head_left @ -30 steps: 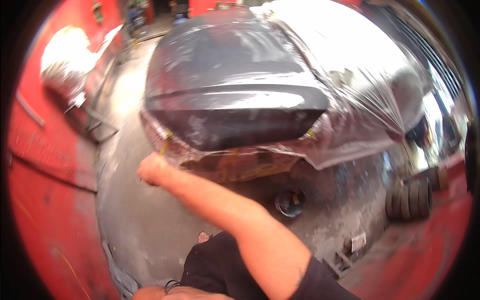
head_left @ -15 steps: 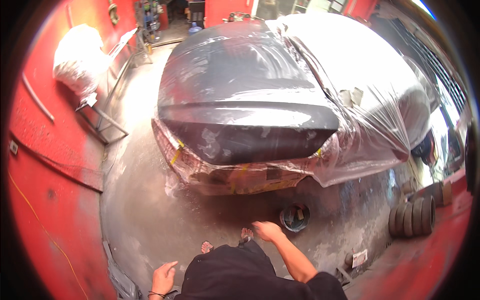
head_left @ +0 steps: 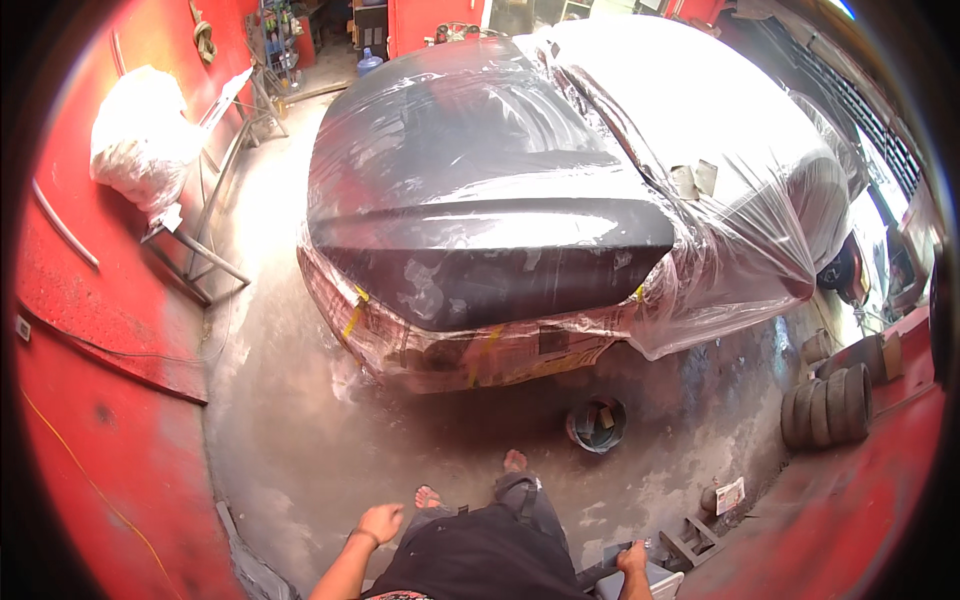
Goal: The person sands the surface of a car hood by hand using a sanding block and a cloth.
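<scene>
The pale grey box-shaped object with a dark handle [head_left: 640, 578] sits at the lower edge, just right of the person's dark-trousered legs, and the right hand [head_left: 631, 558] rests on its top; whether the fingers close on the handle cannot be told. It looks blocky, light-sided, partly cut off by the frame. The left hand [head_left: 381, 521] hangs free over the grey concrete floor [head_left: 290, 440], fingers loosely curled, holding nothing. Ahead stands the dark car wrapped in clear plastic sheeting [head_left: 500, 210], a small round bucket [head_left: 596, 424] near its bumper. Half a second earlier the right hand was stretched forward toward the bucket; now it is drawn back and down.
</scene>
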A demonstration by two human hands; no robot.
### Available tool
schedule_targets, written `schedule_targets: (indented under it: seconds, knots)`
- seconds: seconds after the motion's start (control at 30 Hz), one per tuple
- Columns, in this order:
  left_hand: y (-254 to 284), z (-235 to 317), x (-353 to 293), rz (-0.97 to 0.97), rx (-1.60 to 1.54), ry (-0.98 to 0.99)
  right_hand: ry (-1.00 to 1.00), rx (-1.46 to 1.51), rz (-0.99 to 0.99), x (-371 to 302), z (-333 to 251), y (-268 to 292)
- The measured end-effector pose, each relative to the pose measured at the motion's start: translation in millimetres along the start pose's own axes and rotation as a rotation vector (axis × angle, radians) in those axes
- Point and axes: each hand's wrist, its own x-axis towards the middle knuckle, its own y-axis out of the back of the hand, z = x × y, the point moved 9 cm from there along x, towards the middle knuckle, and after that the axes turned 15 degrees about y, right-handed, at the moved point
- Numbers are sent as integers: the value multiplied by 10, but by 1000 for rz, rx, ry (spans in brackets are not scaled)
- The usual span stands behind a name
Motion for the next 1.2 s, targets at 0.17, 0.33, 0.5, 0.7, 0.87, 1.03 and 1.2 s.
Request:
schedule_targets:
  seconds: [0.17, 0.33, 0.5, 0.7, 0.87, 1.03, 1.2]
  knots:
    - [252, 1526, 314, -24, -18, -168, 124, 117, 128, 392, -264, 267]
    - [-216, 2183, 479, -117, 57, -162, 418, 235, 373, 1112, -173, 275]
    - [-708, 2136, 311, -176, 180, -109, 462, 136, 111, 1314, -412, 375]
    - [-465, 2698, 182, 34, -100, -85, 629, 174, 23, 2387, -139, 283]
    - [203, 2979, 112, 213, -374, -77, 736, 289, 176, 3102, -613, 699]
    - [713, 2884, 517, 200, -483, 0, 996, 319, 66, 3189, -1594, 1078]
    - [674, 2639, 1718, -24, -320, 104, 770, 402, 62, 3237, -1515, 1466]
